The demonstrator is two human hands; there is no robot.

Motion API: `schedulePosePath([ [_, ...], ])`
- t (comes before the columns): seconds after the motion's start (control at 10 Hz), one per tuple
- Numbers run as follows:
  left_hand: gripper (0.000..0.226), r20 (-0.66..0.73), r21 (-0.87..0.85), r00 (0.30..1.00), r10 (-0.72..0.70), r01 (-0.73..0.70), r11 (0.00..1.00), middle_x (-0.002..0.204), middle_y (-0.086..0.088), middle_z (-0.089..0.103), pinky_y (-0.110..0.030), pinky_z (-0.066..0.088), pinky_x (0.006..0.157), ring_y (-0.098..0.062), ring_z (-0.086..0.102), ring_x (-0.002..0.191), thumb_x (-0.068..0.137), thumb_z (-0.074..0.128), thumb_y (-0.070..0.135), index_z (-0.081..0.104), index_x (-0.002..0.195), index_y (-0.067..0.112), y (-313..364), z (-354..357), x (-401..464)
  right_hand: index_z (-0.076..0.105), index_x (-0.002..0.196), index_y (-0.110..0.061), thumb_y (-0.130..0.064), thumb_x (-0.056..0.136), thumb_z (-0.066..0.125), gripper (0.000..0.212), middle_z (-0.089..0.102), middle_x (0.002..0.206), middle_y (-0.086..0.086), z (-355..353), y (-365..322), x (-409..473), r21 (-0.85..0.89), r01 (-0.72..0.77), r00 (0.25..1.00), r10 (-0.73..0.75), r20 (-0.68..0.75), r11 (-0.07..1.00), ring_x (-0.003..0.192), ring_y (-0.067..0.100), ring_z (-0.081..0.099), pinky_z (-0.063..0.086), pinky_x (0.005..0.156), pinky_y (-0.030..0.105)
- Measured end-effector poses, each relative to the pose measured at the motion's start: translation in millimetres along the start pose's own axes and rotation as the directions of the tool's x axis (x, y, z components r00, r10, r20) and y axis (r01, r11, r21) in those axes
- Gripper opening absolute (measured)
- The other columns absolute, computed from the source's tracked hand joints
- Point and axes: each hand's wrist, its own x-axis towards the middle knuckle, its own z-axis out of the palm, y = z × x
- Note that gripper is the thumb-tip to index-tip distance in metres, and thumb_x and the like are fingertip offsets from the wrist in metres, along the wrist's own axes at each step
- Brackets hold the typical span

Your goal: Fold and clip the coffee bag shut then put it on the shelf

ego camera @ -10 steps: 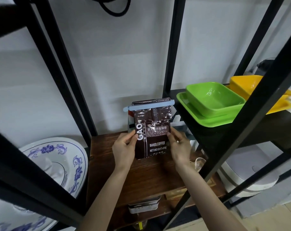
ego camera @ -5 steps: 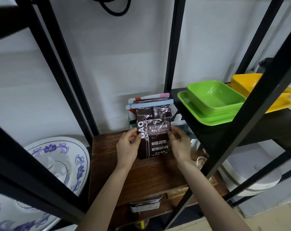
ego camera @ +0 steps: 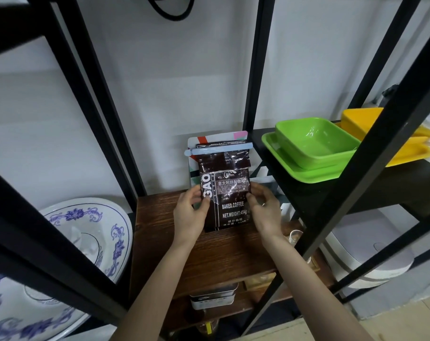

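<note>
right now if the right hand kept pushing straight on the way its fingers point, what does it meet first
The right hand already touches the coffee bag. Pushed on toward the wall, it would probably press the bag into the colourful packet standing behind it, though the gap between them is unclear.

wall (ego camera: 160, 82): plain white | rack frame (ego camera: 254, 70): black metal | floor (ego camera: 406, 321): pale tile, lower right

One head-worn wide-angle view looks forward and down, close to the wooden shelf (ego camera: 219, 254) through black rack posts (ego camera: 255, 65).
</note>
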Motion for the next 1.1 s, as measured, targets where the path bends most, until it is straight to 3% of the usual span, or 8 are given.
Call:
schedulePosePath([
  [0.4,0.044,0.021,0.02,1.0,-0.002,0.001,1.0,0.129,-0.009,0.051,-0.022,0.036,0.091,-0.006,0.046,0.104,0.085,0.055,0.017,0.044,0.128,0.013,-2,1,-1,0.056,0.115,-0.008,-0.005,0.085,0.052,0.031,0.064,0.112,0.006,-4,-7,-3,-0.029,0.028,0.999,-0.027,0.035,0.999,0.097,0.01,0.055,0.039,0.089,0.022],
  [0.6,0.045,0.027,0.02,1.0,0.01,-0.011,1.0,0.129,-0.01,0.052,-0.022,0.036,0.093,-0.006,0.046,0.105,0.085,0.055,0.016,0.043,0.128,0.013,-4,-2,-3,0.055,0.117,-0.013,-0.008,0.085,0.054,0.033,0.061,0.119,0.01,-4,-6,-5,-0.1,0.064,0.997,-0.059,0.058,0.993,0.103,0.016,0.057,0.041,0.092,0.026],
  [0.7,0.046,0.035,0.03,0.999,0.022,-0.023,0.999,0.131,-0.009,0.051,-0.024,0.035,0.096,-0.01,0.048,0.111,0.085,0.055,0.015,0.042,0.129,0.012,-3,-5,-7,0.052,0.121,-0.018,-0.011,0.085,0.055,0.037,0.054,0.125,0.01,-6,-10,-11,-0.179,0.091,0.994,-0.077,0.08,0.98,0.101,0.011,0.05,0.033,0.084,0.014],
  [0.8,0.047,0.034,0.076,0.999,0.029,-0.032,0.997,0.133,-0.01,0.05,-0.029,0.036,0.101,-0.017,0.047,0.12,0.085,0.055,0.017,0.042,0.13,0.012,-3,-8,-10,0.048,0.124,-0.018,-0.012,0.085,0.055,0.041,0.049,0.13,0.009,-9,-14,-16,-0.208,0.104,0.991,-0.084,0.105,0.973,0.11,0.014,0.047,0.028,0.081,0.01],
  [0.9,0.049,0.039,0.145,0.996,0.08,-0.085,0.986,0.136,-0.012,0.047,-0.029,0.033,0.103,-0.022,0.043,0.125,0.085,0.054,0.019,0.04,0.132,0.012,-2,-14,-18,0.043,0.129,-0.02,-0.015,0.083,0.058,0.049,0.043,0.137,0.008,-12,-15,-23,-0.271,0.172,0.977,-0.13,0.167,0.947,0.127,0.021,0.04,0.027,0.091,0.015],
  [1.0,0.049,0.04,0.184,0.991,0.131,-0.136,0.973,0.138,-0.012,0.045,-0.026,0.03,0.101,-0.022,0.041,0.128,0.086,0.053,0.019,0.038,0.132,0.012,3,-18,-27,0.038,0.132,-0.021,-0.02,0.083,0.06,0.054,0.039,0.142,0.008,-14,-18,-30,-0.363,0.251,0.96,-0.183,0.214,0.897,0.132,0.023,0.034,0.028,0.106,0.029],
  [1.1,0.051,0.061,0.255,0.986,0.154,-0.164,0.953,0.142,-0.011,0.041,-0.031,0.029,0.106,-0.022,0.037,0.131,0.088,0.05,0.021,0.033,0.135,0.012,15,-26,-42,0.031,0.136,-0.021,-0.027,0.082,0.061,0.062,0.029,0.149,0.007,-19,-26,-40,-0.508,0.332,0.935,-0.205,0.29,0.795,0.138,0.025,0.024,0.026,0.112,0.05],
])
